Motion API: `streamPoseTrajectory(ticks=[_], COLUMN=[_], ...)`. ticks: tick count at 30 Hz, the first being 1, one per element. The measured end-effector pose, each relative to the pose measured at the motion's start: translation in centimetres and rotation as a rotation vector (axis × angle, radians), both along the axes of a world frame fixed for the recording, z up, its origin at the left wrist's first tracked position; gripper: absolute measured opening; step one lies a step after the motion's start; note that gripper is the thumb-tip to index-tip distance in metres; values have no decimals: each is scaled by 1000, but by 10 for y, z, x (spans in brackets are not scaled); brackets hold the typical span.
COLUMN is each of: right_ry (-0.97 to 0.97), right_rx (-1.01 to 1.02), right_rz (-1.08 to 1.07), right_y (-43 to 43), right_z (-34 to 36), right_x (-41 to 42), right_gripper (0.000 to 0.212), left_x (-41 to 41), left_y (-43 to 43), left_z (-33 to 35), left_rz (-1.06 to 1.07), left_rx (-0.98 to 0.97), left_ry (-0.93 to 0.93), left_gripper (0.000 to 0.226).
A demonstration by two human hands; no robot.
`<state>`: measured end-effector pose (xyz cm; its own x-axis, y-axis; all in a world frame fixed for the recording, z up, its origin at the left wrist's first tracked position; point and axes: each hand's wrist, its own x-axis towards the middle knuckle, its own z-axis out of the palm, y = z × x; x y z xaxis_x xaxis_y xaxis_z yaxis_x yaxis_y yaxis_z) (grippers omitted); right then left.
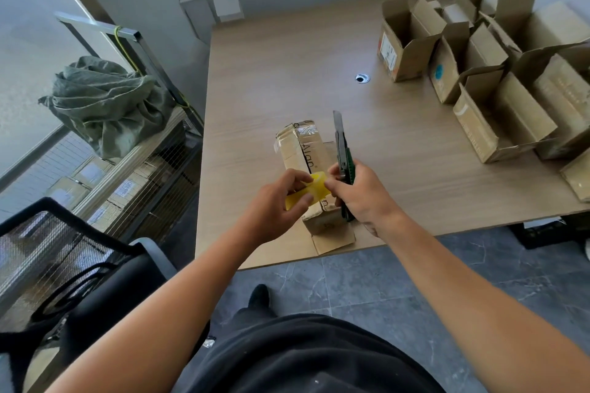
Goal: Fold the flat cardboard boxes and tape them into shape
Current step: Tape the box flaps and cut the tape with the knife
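Left grip (281, 201): fingers curled, a yellow piece (308, 190) is pinched between thumb and fingertips. Right grip (360, 191): closed round a green utility knife (343, 153), blade extended and pointed away from the person; the yellow piece's far edge is also touched by the right thumb and forefinger. What the yellow piece is cannot be told.

Both grips are held just above a cardboard box (300, 147). The box lies on its side near the table's front edge, its far end sealed with clear tape, and one loose flap (335, 238) is spread flat at the edge. Black print runs along the box's top face, partly covered by the hands; letters like "Alon" with an ® mark are made out, reading not certain.

The table (271, 73) is light wood-grain, with a round cable hole (362, 77) set in it. A cluster of open boxes (479, 73) is stood at the right side, flaps up. A white label (388, 49) is seen on one and a blue round sticker (440, 70) on another; the text is too small to read.

At left, a grey-green sack (105, 102) is piled on a wire rack (153, 169), with labelled cartons stored below. A black mesh chair (48, 249) is seen near left. The floor (383, 281) is dark grey tile; the walls are white.
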<state>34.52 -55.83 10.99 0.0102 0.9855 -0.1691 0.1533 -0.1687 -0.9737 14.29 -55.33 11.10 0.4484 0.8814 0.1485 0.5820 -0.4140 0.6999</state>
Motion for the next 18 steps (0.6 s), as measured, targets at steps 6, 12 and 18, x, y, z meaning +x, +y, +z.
streamPoseTrajectory(ticks=[6, 12, 18], right_ry=[-34, 283, 490], right_rx=[-9, -59, -148], right_rz=[-171, -541, -727], right_y=[9, 14, 22], right_z=[14, 22, 16], right_x=[0, -30, -75], right_gripper=[6, 7, 7], left_x=[-7, -49, -63], left_y=[47, 137, 228], left_z=[-1, 25, 59], left_rz=[-113, -296, -769], left_rx=[66, -25, -490], left_ry=[127, 224, 287], left_gripper=[36, 50, 27])
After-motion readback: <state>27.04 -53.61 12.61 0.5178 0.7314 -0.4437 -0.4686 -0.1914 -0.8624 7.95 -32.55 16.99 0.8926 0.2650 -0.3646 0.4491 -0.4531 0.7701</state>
